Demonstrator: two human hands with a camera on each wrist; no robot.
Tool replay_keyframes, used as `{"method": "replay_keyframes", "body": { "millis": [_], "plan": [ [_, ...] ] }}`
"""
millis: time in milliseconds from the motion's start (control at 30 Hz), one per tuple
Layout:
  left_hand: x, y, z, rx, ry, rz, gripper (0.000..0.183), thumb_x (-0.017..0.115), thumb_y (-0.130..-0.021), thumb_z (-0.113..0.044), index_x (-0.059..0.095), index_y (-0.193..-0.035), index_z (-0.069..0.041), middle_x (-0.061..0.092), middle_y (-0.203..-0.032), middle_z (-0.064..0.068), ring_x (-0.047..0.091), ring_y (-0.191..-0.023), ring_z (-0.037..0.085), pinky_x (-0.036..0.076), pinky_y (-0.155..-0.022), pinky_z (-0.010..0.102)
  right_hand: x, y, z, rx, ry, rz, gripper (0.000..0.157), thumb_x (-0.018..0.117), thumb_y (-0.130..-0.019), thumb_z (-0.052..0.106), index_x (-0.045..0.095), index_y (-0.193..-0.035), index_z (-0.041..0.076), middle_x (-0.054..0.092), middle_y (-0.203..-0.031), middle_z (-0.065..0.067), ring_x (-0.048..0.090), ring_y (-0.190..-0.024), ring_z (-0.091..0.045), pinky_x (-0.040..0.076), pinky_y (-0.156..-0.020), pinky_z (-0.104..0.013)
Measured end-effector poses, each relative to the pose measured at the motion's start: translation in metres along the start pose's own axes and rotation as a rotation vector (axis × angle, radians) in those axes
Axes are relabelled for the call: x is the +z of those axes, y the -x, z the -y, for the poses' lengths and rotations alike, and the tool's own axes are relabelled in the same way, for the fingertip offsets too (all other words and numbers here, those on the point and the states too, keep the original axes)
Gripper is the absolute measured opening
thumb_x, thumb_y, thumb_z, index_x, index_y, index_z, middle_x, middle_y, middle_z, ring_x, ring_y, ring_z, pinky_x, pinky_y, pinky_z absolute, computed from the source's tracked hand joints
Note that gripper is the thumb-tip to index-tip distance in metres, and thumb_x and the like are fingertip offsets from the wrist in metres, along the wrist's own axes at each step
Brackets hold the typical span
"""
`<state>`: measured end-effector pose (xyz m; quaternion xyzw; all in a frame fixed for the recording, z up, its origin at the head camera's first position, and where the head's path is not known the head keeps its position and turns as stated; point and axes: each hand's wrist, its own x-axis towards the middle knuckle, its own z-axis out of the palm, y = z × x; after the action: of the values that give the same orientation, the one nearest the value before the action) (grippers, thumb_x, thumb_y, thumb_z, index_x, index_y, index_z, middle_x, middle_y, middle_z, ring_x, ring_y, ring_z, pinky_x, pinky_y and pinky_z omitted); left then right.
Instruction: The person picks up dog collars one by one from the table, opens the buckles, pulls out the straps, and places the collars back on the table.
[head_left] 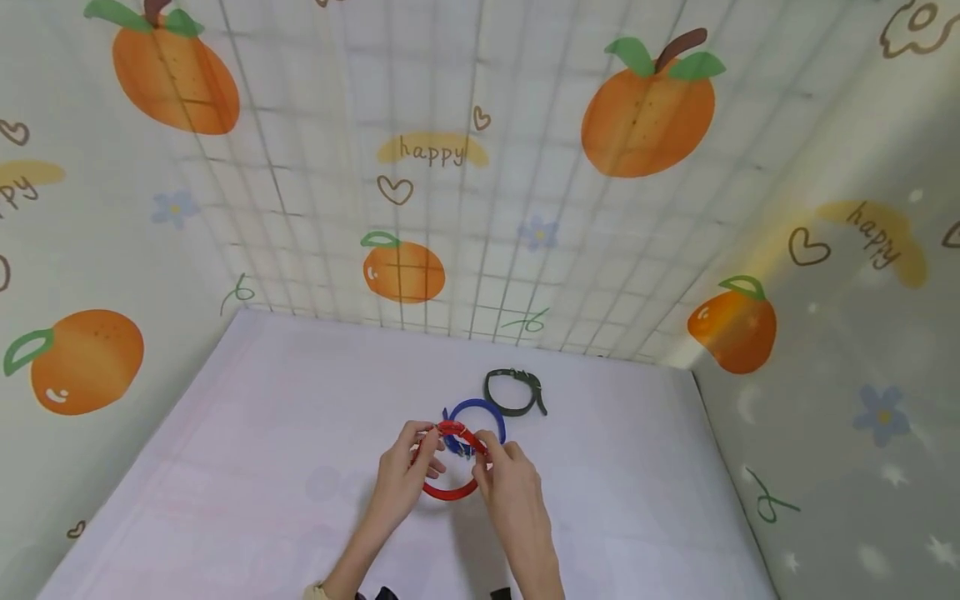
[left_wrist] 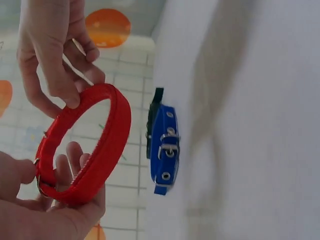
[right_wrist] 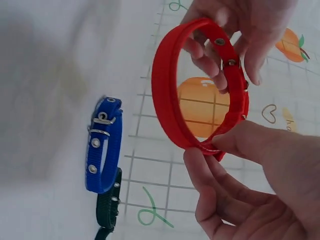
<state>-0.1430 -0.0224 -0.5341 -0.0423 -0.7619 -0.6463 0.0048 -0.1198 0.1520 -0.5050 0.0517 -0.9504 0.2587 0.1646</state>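
A red collar (head_left: 450,493), closed into a loop, is held up between both hands above the table. My left hand (head_left: 401,471) grips it at the buckle side; in the left wrist view the thumb (left_wrist: 17,172) lies near the metal fittings, with fingers behind the band. My right hand (head_left: 516,487) pinches the opposite side between thumb (right_wrist: 240,140) and fingers. Metal eyelets show along the red band in the right wrist view. Beyond the hands lies a blue collar (head_left: 504,427), buckled into a ring, partly hidden by the red one.
A dark green collar (head_left: 489,392), also looped, lies farther back and slightly right of the blue one. The white tabletop (head_left: 300,400) meets a grid back wall (head_left: 330,250) under a fruit-printed sheet, with side walls left and right.
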Motion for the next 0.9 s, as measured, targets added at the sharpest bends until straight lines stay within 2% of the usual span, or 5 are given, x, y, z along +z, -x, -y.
{"method": "replay_keyframes", "body": {
  "millis": [133, 300, 433, 700, 900],
  "plan": [
    [0.003, 0.0, -0.003, -0.059, 0.073, 0.031, 0.032, 0.063, -0.11, -0.036, 0.06, -0.135, -0.016, 0.075, -0.11, 0.024, 0.072, -0.075, 0.026, 0.061, -0.068, 0.027, -0.004, 0.001, 0.0, 0.015, 0.011, -0.006, 0.03, 0.077, -0.098, 0.009, 0.071, -0.123, 0.024, 0.069, -0.091, -0.008, 0.063, -0.068, -0.012, 0.056, -0.06, -0.019],
    [0.007, 0.002, -0.008, -0.089, 0.049, 0.017, 0.03, 0.067, -0.107, -0.037, 0.062, -0.133, -0.022, 0.07, -0.094, 0.012, 0.06, -0.081, 0.019, 0.049, -0.071, 0.027, -0.007, 0.002, 0.002, 0.026, 0.048, -0.025, 0.032, 0.081, -0.097, 0.012, 0.073, -0.125, 0.026, 0.071, -0.097, -0.009, 0.064, -0.068, -0.015, 0.058, -0.062, -0.023],
    [0.009, 0.006, -0.008, -0.082, 0.059, -0.02, 0.025, 0.069, -0.105, -0.038, 0.066, -0.127, -0.025, 0.068, -0.087, 0.005, 0.059, -0.089, 0.023, 0.044, -0.075, 0.029, -0.005, 0.006, 0.003, -0.011, 0.042, -0.084, 0.032, 0.084, -0.095, 0.017, 0.073, -0.125, 0.023, 0.066, -0.108, -0.012, 0.069, -0.085, -0.024, 0.061, -0.069, -0.031],
    [0.013, 0.017, -0.013, -0.036, 0.095, -0.001, 0.017, 0.07, -0.105, -0.037, 0.069, -0.12, -0.03, 0.067, -0.084, 0.001, 0.061, -0.085, 0.015, 0.046, -0.073, 0.026, -0.007, 0.011, 0.007, -0.044, -0.253, 0.013, 0.037, 0.077, -0.101, 0.033, 0.068, -0.135, 0.021, 0.067, -0.126, -0.003, 0.07, -0.111, -0.021, 0.06, -0.093, -0.043],
    [0.021, 0.025, -0.016, 0.019, 0.136, -0.041, 0.016, 0.068, -0.107, -0.031, 0.068, -0.122, -0.028, 0.071, -0.098, 0.003, 0.062, -0.091, 0.012, 0.05, -0.077, 0.025, -0.007, 0.014, 0.009, -0.021, -0.467, -0.012, 0.029, 0.073, -0.104, 0.03, 0.07, -0.132, 0.024, 0.07, -0.115, 0.005, 0.067, -0.093, -0.008, 0.06, -0.076, -0.023]
  ]
}}
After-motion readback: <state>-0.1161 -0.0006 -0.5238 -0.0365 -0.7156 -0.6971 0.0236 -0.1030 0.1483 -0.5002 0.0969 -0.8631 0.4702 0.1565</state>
